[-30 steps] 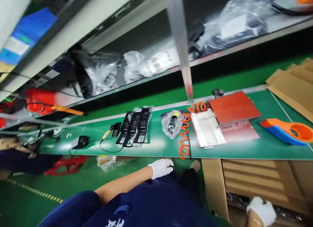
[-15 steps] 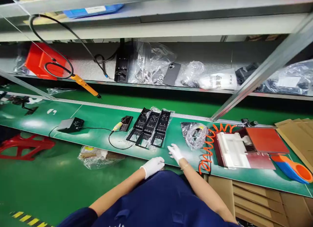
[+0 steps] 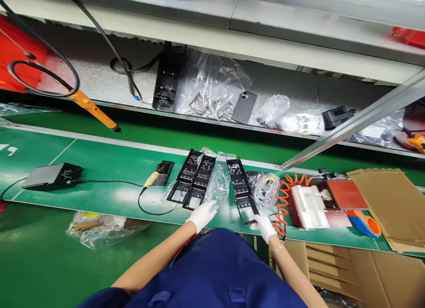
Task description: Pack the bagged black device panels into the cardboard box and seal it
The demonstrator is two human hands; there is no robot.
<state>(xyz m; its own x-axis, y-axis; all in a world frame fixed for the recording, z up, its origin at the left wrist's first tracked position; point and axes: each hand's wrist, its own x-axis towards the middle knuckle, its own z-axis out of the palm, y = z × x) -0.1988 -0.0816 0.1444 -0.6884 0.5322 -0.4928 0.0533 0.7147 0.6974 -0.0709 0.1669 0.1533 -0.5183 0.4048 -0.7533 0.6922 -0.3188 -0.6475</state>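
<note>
My right hand [image 3: 264,227], in a white glove, grips the near end of a black plastic frame [image 3: 241,184]. This long frame has cut-outs and lies tilted over the bench, apart from two similar black frames [image 3: 192,177] side by side on the left. Between them lies a crumpled clear plastic bag [image 3: 220,179]. My left hand [image 3: 202,216], also gloved in white, is at the bag's near edge with its fingers closed on the film; the fingertips are partly hidden. Just beyond the right hand lies a clear bag with coiled contents [image 3: 266,188].
An orange coiled hose [image 3: 282,202] and a red-and-white fixture [image 3: 312,206] stand on the right, near an orange-blue tape dispenser [image 3: 365,224] and cardboard [image 3: 388,206]. An orange electric screwdriver [image 3: 93,109] hangs at left. A black control box [image 3: 55,176] sits on the green bench.
My right hand has taken hold of the rightmost black frame and moved it right, away from the other two and its bag. My left hand has reached forward to the bag. The view has shifted.
</note>
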